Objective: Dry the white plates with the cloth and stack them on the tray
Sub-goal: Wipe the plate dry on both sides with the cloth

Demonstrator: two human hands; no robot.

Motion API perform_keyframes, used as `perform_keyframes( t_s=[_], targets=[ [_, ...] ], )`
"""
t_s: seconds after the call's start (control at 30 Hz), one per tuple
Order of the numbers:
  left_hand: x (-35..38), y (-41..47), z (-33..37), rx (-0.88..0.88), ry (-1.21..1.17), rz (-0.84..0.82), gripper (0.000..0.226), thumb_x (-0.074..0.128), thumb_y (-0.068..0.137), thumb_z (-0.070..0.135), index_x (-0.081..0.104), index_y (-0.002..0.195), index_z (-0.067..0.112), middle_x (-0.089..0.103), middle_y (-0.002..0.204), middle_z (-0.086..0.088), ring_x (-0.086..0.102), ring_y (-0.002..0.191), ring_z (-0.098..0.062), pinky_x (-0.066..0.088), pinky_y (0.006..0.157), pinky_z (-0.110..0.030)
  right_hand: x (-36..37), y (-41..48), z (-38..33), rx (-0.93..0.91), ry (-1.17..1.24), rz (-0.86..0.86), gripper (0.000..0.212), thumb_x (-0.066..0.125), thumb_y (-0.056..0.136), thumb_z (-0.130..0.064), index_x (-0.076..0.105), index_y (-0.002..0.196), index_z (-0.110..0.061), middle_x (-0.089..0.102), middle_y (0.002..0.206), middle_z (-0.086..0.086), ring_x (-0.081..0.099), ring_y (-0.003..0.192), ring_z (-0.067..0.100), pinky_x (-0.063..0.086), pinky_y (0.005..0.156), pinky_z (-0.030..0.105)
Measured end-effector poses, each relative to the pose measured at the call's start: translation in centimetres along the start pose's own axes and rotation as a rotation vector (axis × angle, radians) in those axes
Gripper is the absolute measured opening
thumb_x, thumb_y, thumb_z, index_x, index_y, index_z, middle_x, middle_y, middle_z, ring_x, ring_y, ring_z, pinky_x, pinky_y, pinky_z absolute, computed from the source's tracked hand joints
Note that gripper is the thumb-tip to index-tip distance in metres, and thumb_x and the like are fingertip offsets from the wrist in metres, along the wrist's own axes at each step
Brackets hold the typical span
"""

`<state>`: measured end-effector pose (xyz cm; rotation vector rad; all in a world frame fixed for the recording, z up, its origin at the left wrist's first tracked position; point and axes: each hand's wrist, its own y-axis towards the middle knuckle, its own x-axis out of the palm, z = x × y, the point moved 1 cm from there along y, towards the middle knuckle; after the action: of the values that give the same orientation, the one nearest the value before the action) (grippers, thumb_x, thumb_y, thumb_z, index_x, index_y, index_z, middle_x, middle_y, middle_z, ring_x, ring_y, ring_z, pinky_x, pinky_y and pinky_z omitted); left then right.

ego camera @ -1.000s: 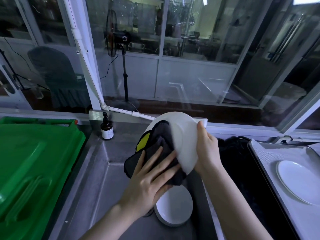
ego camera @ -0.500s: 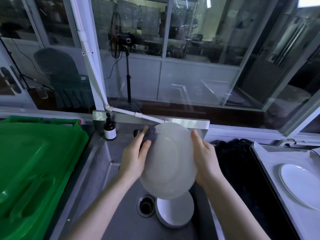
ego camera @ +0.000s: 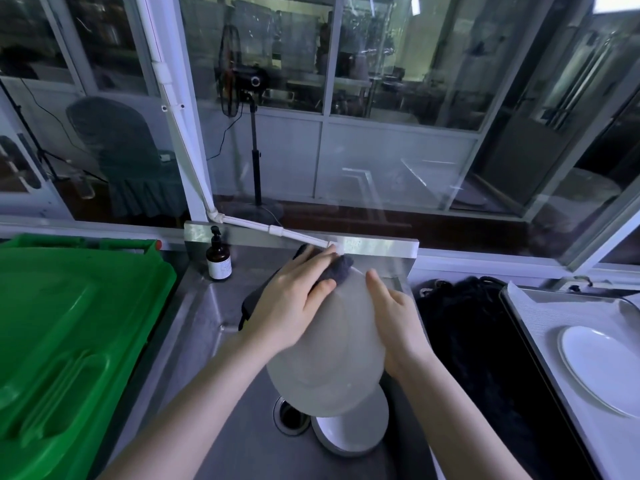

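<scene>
I hold a white plate (ego camera: 332,355) tilted over the steel sink (ego camera: 207,327), its underside facing me. My left hand (ego camera: 294,303) grips a dark grey cloth (ego camera: 337,271) against the plate's far upper rim, the rest of the cloth hanging behind the hand. My right hand (ego camera: 398,327) holds the plate's right edge with the fingers hidden behind it. More white plates (ego camera: 349,431) lie stacked in the sink beside the drain (ego camera: 289,415). One white plate (ego camera: 602,368) lies on the lined tray (ego camera: 540,327) at the right.
A green bin lid (ego camera: 69,341) fills the left side. A brown pump bottle (ego camera: 218,259) stands at the sink's back left corner. A black bundle (ego camera: 464,327) lies between sink and tray. A white pipe (ego camera: 270,230) runs along the back ledge.
The plate was turned from edge-on to its underside facing me. My left hand with the cloth went from the plate's front face up to its far rim.
</scene>
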<state>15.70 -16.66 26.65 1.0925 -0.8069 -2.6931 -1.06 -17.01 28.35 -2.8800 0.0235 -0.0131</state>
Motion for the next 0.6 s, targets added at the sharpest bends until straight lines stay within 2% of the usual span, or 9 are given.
perform_keyframes(
  t_s=[0.07,0.13,0.2,0.27,0.3,0.37,0.43,0.5,0.6],
  targets=[
    [0.1,-0.6,-0.6,0.007,-0.019,-0.009,0.044,0.049,0.1,0.028,0.048,0.143,0.022,0.039,0.147,0.022,0.031,0.144,-0.005,0.028,0.114,-0.021,-0.4,0.2,-0.5,0.005,0.048,0.03,0.048,0.059,0.097,-0.044,0.076,0.076,-0.005,0.076,0.08,0.012,0.07,0.066,0.019,0.055,0.059,0.029],
    [0.1,-1.4,-1.8,-0.169,-0.071,0.042,0.043,0.05,0.102,0.026,0.047,0.144,0.026,0.049,0.146,0.011,0.041,0.139,-0.011,0.036,0.108,-0.024,-1.1,0.6,-0.9,0.001,0.097,0.074,0.042,0.059,0.098,-0.044,0.073,0.081,-0.008,0.073,0.068,0.002,0.067,0.055,0.012,0.051,0.048,0.023],
    [0.3,-2.8,-2.9,-0.361,-0.129,0.106,0.043,0.05,0.101,0.024,0.046,0.144,0.028,0.059,0.137,0.004,0.055,0.126,-0.017,0.039,0.092,-0.012,-1.8,1.0,-1.3,-0.018,0.121,0.115,0.042,0.057,0.098,-0.046,0.069,0.081,-0.01,0.068,0.06,-0.005,0.063,0.048,0.008,0.047,0.043,0.019],
    [0.8,-4.6,-2.7,-0.407,-0.152,0.176,0.043,0.05,0.101,0.023,0.047,0.143,0.028,0.062,0.133,0.007,0.059,0.119,-0.019,0.035,0.083,0.0,-2.4,1.4,-1.5,-0.034,0.166,0.146,0.043,0.056,0.098,-0.049,0.066,0.077,-0.012,0.064,0.054,-0.008,0.059,0.044,0.006,0.045,0.042,0.017],
    [1.2,-5.4,-2.2,-0.385,-0.153,0.208,0.042,0.05,0.1,0.023,0.047,0.142,0.029,0.061,0.133,0.007,0.06,0.119,-0.021,0.036,0.085,0.0,-2.4,1.6,-1.5,-0.032,0.194,0.167,0.043,0.057,0.097,-0.05,0.067,0.077,-0.013,0.063,0.053,-0.009,0.058,0.043,0.005,0.045,0.041,0.017],
    [2.0,-6.6,-0.8,-0.291,-0.152,0.248,0.041,0.048,0.101,0.026,0.043,0.142,0.032,0.051,0.143,0.01,0.054,0.129,-0.024,0.041,0.099,-0.016,-2.2,1.9,-1.2,-0.009,0.246,0.221,0.042,0.056,0.098,-0.05,0.068,0.081,-0.014,0.065,0.054,-0.01,0.061,0.045,0.005,0.046,0.042,0.017],
    [3.2,-7.3,0.6,-0.176,-0.098,0.249,0.043,0.046,0.102,0.027,0.041,0.144,0.029,0.039,0.151,0.016,0.038,0.142,-0.018,0.036,0.111,-0.035,-1.7,2.2,-0.7,0.032,0.282,0.298,0.04,0.053,0.099,-0.05,0.07,0.09,-0.015,0.069,0.064,-0.007,0.066,0.054,0.009,0.048,0.046,0.02],
    [4.1,-7.5,2.2,-0.024,0.032,0.233,0.042,0.042,0.102,0.029,0.045,0.144,0.024,0.038,0.153,0.013,0.034,0.145,-0.02,0.033,0.114,-0.045,-1.1,2.5,-0.2,0.062,0.297,0.371,0.041,0.051,0.099,-0.049,0.069,0.098,-0.012,0.069,0.078,-0.002,0.066,0.063,0.013,0.047,0.051,0.022],
    [5.1,-7.2,3.9,0.134,0.157,0.145,0.038,0.035,0.105,0.033,0.046,0.14,0.022,0.044,0.152,0.007,0.034,0.144,-0.024,0.032,0.112,-0.054,-0.2,2.8,0.8,0.086,0.315,0.403,0.042,0.05,0.1,-0.046,0.066,0.095,-0.008,0.068,0.083,0.004,0.068,0.058,0.013,0.045,0.041,0.017]
  ],
)
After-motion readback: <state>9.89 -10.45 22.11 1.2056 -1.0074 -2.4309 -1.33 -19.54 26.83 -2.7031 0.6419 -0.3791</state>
